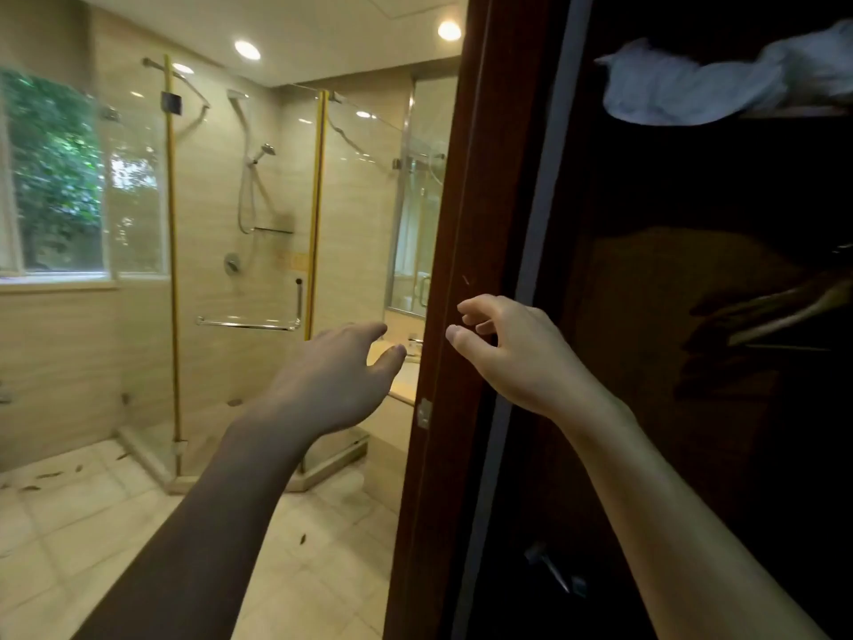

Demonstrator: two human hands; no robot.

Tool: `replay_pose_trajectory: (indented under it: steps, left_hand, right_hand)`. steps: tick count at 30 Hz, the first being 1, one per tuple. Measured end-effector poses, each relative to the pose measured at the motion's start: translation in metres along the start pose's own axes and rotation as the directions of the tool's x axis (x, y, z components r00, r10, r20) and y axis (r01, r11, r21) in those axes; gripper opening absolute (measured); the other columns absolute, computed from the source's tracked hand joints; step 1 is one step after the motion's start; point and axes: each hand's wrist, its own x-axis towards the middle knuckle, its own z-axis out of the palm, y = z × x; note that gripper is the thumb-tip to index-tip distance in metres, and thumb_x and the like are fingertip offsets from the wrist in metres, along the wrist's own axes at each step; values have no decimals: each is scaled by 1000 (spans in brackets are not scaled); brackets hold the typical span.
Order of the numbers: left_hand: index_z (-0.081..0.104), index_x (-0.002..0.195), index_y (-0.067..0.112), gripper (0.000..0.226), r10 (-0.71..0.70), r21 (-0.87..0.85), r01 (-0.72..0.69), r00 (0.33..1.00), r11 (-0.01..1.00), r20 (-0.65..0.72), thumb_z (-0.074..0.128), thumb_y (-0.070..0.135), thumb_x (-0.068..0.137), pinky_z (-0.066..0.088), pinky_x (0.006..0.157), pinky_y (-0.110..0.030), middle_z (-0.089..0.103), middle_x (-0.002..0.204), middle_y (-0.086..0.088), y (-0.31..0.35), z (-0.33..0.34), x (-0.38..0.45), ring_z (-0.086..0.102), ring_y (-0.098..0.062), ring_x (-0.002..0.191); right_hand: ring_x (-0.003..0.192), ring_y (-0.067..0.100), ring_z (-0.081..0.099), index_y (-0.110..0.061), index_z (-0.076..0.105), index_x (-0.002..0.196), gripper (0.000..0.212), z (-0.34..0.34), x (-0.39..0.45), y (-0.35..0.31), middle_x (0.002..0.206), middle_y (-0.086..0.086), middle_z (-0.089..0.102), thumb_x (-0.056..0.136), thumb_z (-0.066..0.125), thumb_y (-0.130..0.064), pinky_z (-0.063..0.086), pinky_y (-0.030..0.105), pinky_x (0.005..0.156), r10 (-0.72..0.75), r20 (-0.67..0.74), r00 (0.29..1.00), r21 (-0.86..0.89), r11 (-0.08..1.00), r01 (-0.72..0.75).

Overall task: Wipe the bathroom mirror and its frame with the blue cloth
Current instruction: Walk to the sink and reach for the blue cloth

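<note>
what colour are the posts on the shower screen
Yellow-gold, on both shower posts, clearest in the head view.

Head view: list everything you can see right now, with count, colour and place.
Wooden frame: one, dark reddish-brown, upright at centre.
Pale cloth: one, whitish-blue, on a dark shelf upper right.
Shower enclosure: one, glass with gold posts, centre left.
Shower head: one, chrome, on the tiled wall.
Towel bar: one, chrome, on the glass.
Window: one, greenery outside, far left.
Ceiling lights: two clearly seen, white, top.
Floor: beige tiles, scattered leaves.
Left hand: open, empty, reaching forward.
Right hand: fingers loosely curled, empty, beside the frame.
</note>
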Motion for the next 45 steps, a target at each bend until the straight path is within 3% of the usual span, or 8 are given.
replay_pose_trajectory:
  steps: [4, 12, 18, 30, 35, 37, 41, 45]
  left_hand:
    - [48, 144, 23, 54, -81, 80, 92, 989, 993, -125, 47, 50, 97, 38, 108, -37, 54, 144, 1, -24, -2, 64, 46, -19, 135]
    - [50, 142, 22, 52, -281, 202, 339, 921, 919, -269, 48, 48, 97, 39, 105, -36, 55, 143, -4, -116, -13, 141, 49, -25, 132]
    - [48, 145, 20, 48, -324, 203, 397, 891, 895, -317, 44, 40, 101, 37, 109, -36, 53, 145, -5, -207, -16, 214, 45, -24, 135]
    - [46, 146, 21, 49, -228, 209, 290, 934, 934, -277, 45, 40, 101, 36, 110, -32, 50, 148, -1, -393, -37, 404, 44, -17, 137]
    - [47, 145, 20, 50, -185, 123, 218, 955, 968, -233, 49, 41, 99, 35, 113, -35, 50, 148, -2, -438, -7, 488, 43, -18, 138]
    - [49, 143, 20, 54, -151, 114, 182, 959, 977, -239, 48, 47, 96, 39, 111, -42, 53, 145, -3, -454, 9, 521, 46, -19, 135]
    - [52, 141, 21, 52, -70, 112, 99, 968, 989, -240, 50, 48, 96, 45, 105, -42, 59, 139, 1, -468, 49, 588, 54, -17, 128]
    - [55, 137, 28, 50, -11, 55, 19, 990, 998, -139, 48, 54, 95, 50, 98, -41, 64, 130, 6, -467, 100, 670, 61, -16, 119]
  right_hand:
    - [119, 15, 55, -23, 51, 136, 47, 43, 98, 18, 130, -4, 60, 96, 50, -46, 47, 34, 95, -115, 31, 993, 108, 988, 111]
    - [118, 18, 55, -19, 53, 135, 47, 153, 226, -7, 128, 0, 62, 95, 52, -43, 48, 43, 98, -318, 101, 943, 291, 916, 278]
    - [118, 18, 58, -17, 57, 132, 47, 243, 317, -31, 126, 0, 65, 94, 53, -44, 48, 43, 98, -392, 84, 916, 336, 877, 344]
    - [111, 10, 59, -20, 59, 129, 44, 394, 526, -67, 120, -8, 65, 94, 52, -46, 50, 36, 95, -337, 19, 941, 359, 881, 308]
    - [103, 11, 63, -21, 60, 127, 41, 433, 592, -33, 115, -7, 67, 93, 55, -44, 51, 37, 93, -245, 6, 969, 325, 917, 230]
    - [93, 10, 64, -19, 61, 125, 39, 448, 617, -16, 111, -7, 67, 94, 55, -42, 53, 37, 90, -217, -4, 976, 334, 920, 206]
    - [88, 11, 64, -19, 65, 120, 35, 475, 660, 30, 101, -8, 68, 94, 56, -40, 53, 36, 86, -170, -47, 984, 316, 932, 176]
    - [79, 4, 60, -20, 66, 117, 33, 488, 701, 102, 93, -10, 65, 94, 56, -41, 48, 24, 75, -38, -70, 997, 251, 966, 55]
